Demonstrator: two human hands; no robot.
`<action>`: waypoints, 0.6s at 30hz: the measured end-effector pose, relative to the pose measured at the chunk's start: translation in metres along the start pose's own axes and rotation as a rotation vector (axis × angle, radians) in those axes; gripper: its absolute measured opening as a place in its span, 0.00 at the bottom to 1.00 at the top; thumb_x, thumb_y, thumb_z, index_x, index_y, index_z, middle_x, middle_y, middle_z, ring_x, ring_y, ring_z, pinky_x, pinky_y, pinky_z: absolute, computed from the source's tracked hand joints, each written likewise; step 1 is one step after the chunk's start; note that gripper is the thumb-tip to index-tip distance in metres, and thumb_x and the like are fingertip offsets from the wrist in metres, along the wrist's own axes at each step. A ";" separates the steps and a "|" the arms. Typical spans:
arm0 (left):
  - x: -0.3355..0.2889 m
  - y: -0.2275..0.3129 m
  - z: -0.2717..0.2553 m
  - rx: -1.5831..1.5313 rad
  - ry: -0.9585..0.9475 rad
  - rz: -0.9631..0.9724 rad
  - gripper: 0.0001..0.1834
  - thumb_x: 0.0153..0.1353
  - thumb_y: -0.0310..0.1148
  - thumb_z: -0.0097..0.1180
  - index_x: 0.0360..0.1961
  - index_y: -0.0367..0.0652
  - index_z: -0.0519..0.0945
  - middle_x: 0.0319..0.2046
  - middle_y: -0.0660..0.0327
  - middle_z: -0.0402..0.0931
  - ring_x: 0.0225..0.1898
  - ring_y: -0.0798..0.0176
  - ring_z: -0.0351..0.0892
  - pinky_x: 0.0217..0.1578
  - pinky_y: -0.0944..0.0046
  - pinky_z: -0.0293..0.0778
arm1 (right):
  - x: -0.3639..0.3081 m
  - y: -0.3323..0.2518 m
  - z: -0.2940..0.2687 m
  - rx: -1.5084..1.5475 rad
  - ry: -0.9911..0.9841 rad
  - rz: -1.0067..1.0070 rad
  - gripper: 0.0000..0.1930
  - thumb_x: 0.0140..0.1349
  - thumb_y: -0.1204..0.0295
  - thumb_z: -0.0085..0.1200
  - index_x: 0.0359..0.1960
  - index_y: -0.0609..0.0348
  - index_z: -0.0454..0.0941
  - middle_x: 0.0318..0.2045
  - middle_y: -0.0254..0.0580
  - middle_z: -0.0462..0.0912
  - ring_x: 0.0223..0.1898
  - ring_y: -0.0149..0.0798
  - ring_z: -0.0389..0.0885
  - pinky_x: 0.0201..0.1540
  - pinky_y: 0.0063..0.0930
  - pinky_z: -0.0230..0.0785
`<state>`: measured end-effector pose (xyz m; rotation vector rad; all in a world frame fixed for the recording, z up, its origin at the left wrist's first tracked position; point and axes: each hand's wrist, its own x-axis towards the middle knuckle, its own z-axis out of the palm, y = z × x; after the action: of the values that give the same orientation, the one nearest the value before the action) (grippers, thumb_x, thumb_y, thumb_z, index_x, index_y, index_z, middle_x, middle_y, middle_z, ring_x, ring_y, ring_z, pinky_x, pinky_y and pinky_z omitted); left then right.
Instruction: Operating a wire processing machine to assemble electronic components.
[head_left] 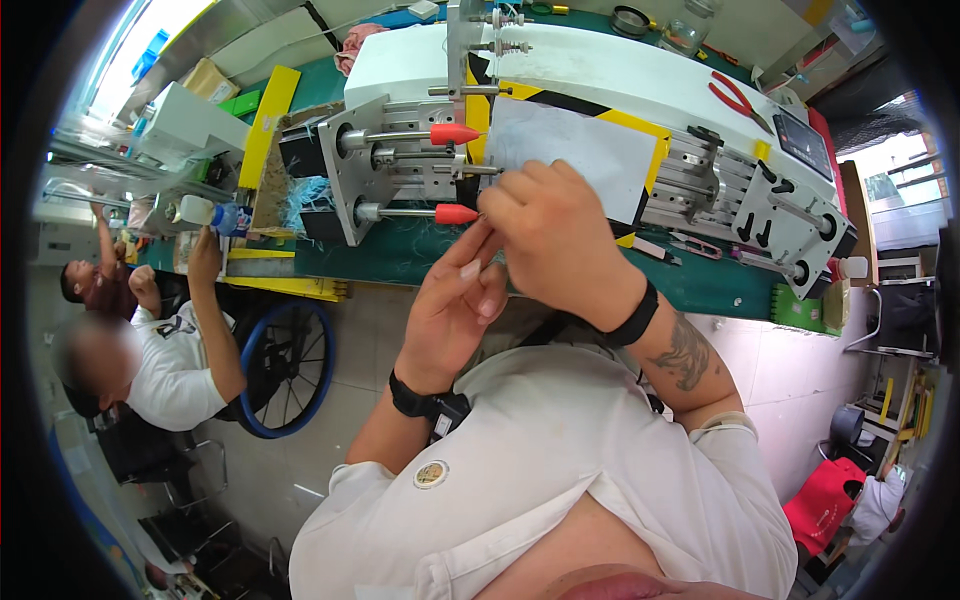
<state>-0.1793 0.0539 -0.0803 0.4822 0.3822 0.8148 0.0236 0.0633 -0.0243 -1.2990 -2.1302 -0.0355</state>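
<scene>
My left hand (452,300) and my right hand (560,240) meet in front of a metal bench machine. Thumb and fingertips of my left hand come together just below the tip of the lower red cone (456,213). My right hand is closed, its fingers curled down beside that tip. Whatever lies between my fingertips is too small or too hidden to make out. Above is a second red cone (453,134) on a steel rod, and between the two a thin metal spindle (468,170) points toward my right knuckles. A white sheet (590,150) with yellow-black edging lies behind my right hand.
Red-handled pliers (735,95) and a small screen (803,142) are at the right. A cutter knife (655,250) lies on the green bench top (715,285) near its front edge. Blue-white threads (305,200) bunch at left. Nearby, a person (175,360) sits by a blue-rimmed wheel (290,365).
</scene>
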 end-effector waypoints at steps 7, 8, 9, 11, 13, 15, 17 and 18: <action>0.010 0.045 0.032 1.041 0.073 -0.156 0.13 0.82 0.32 0.61 0.55 0.37 0.93 0.40 0.57 0.96 0.22 0.73 0.73 0.26 0.68 0.71 | -0.061 0.018 -0.038 -0.037 0.069 0.245 0.10 0.60 0.77 0.67 0.43 0.57 0.82 0.41 0.44 0.82 0.45 0.53 0.82 0.51 0.51 0.73; 0.007 0.051 0.034 1.368 -0.026 0.115 0.11 0.79 0.28 0.63 0.54 0.40 0.93 0.40 0.56 0.95 0.24 0.69 0.77 0.29 0.65 0.74 | -0.072 0.013 -0.044 -0.046 0.085 0.246 0.12 0.61 0.78 0.67 0.47 0.58 0.83 0.45 0.46 0.84 0.49 0.55 0.82 0.55 0.52 0.73; 0.006 0.056 0.039 1.676 -0.139 0.404 0.10 0.76 0.25 0.66 0.54 0.42 0.94 0.40 0.55 0.94 0.26 0.65 0.82 0.31 0.63 0.78 | -0.077 0.009 -0.049 -0.058 0.102 0.252 0.15 0.62 0.79 0.67 0.50 0.59 0.84 0.48 0.47 0.85 0.52 0.56 0.83 0.59 0.53 0.74; 0.018 0.069 0.052 1.813 -0.131 0.615 0.15 0.68 0.20 0.69 0.53 0.45 0.94 0.40 0.57 0.89 0.32 0.55 0.86 0.37 0.56 0.84 | -0.080 0.001 -0.048 -0.033 0.116 0.246 0.18 0.62 0.79 0.67 0.55 0.59 0.84 0.51 0.48 0.86 0.56 0.57 0.82 0.62 0.54 0.73; 0.036 0.085 0.058 2.185 -0.190 0.670 0.17 0.64 0.19 0.68 0.52 0.46 0.94 0.42 0.58 0.82 0.37 0.51 0.88 0.40 0.54 0.85 | -0.076 -0.003 -0.045 -0.014 0.136 0.237 0.22 0.62 0.79 0.67 0.59 0.60 0.83 0.55 0.50 0.86 0.59 0.58 0.82 0.65 0.54 0.72; 0.046 0.092 0.058 2.215 -0.303 0.674 0.19 0.60 0.19 0.66 0.52 0.47 0.93 0.43 0.58 0.79 0.41 0.52 0.89 0.41 0.53 0.86 | -0.072 -0.004 -0.038 0.089 0.100 0.217 0.25 0.62 0.78 0.67 0.63 0.60 0.82 0.57 0.51 0.86 0.62 0.58 0.81 0.68 0.54 0.71; 0.050 0.098 0.065 2.337 -0.450 0.647 0.19 0.59 0.22 0.67 0.52 0.47 0.92 0.44 0.59 0.80 0.45 0.53 0.89 0.42 0.54 0.86 | -0.065 -0.004 -0.032 0.112 0.105 0.207 0.25 0.62 0.78 0.67 0.63 0.60 0.82 0.58 0.50 0.86 0.62 0.58 0.81 0.68 0.54 0.70; 0.052 0.101 0.067 2.338 -0.452 0.647 0.19 0.59 0.22 0.67 0.52 0.47 0.92 0.44 0.59 0.80 0.45 0.53 0.89 0.42 0.54 0.86 | -0.062 -0.004 -0.030 0.135 0.105 0.194 0.25 0.62 0.78 0.67 0.63 0.60 0.82 0.58 0.50 0.86 0.62 0.58 0.81 0.69 0.53 0.70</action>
<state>-0.1733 0.1355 0.0225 3.0118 0.6257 0.4394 0.0545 0.0020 -0.0323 -1.3855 -1.8773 0.1161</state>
